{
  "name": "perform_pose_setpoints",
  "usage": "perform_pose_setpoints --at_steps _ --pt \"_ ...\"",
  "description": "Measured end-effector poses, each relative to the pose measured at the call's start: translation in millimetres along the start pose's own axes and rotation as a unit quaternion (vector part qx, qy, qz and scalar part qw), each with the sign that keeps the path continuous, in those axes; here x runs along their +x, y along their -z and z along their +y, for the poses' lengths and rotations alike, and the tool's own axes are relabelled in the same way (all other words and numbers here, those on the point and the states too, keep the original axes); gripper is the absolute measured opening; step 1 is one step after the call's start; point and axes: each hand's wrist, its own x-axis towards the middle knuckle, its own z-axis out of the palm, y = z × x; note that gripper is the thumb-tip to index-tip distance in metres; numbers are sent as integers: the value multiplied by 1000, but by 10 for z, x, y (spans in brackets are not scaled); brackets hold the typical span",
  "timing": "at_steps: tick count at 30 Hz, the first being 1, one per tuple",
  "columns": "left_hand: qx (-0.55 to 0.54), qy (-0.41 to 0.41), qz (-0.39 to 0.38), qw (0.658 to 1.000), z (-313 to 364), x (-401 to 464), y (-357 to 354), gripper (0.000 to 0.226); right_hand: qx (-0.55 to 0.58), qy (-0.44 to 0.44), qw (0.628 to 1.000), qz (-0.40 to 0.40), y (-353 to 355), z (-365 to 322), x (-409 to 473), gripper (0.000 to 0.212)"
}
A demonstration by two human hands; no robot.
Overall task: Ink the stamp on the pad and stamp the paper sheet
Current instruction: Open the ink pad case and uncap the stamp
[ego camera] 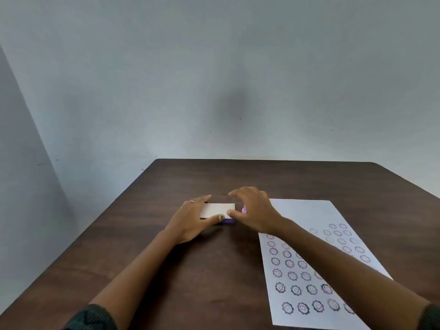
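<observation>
The ink pad (217, 210), a flat box with a white lid and a purple base, lies on the brown table (190, 270) in the middle. My left hand (190, 220) grips its left end, thumb on the near side and fingers along the far side. My right hand (252, 210) hovers at the pad's right end with fingers spread, its thumb tip at the lid's edge. A small pink piece, probably the stamp (244, 208), peeks out under that palm and is mostly hidden. The paper sheet (307, 217) lies to the right, covered with several rows of round smiley prints.
A plain grey wall stands behind the table's far edge, and another wall runs along the left. My right forearm lies across the paper's middle. Bare tabletop shows to the left of and in front of the pad.
</observation>
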Motion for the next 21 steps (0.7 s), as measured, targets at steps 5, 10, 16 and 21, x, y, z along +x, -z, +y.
perform_pose_setpoints --at_steps 5,10,16,21 --pt "-19 3 -2 1000 -152 -13 41 81 -55 20 993 -102 -35 2 123 53" --pt "-44 5 -18 999 -166 -25 108 74 -73 44 992 -97 -34 -29 118 51" --pt "-50 5 -79 996 -213 -256 346 71 -57 79 991 -86 -55 -174 -100 54" --pt "-61 17 -103 993 -278 -541 496 69 -32 99 991 -85 -76 -335 -249 55"
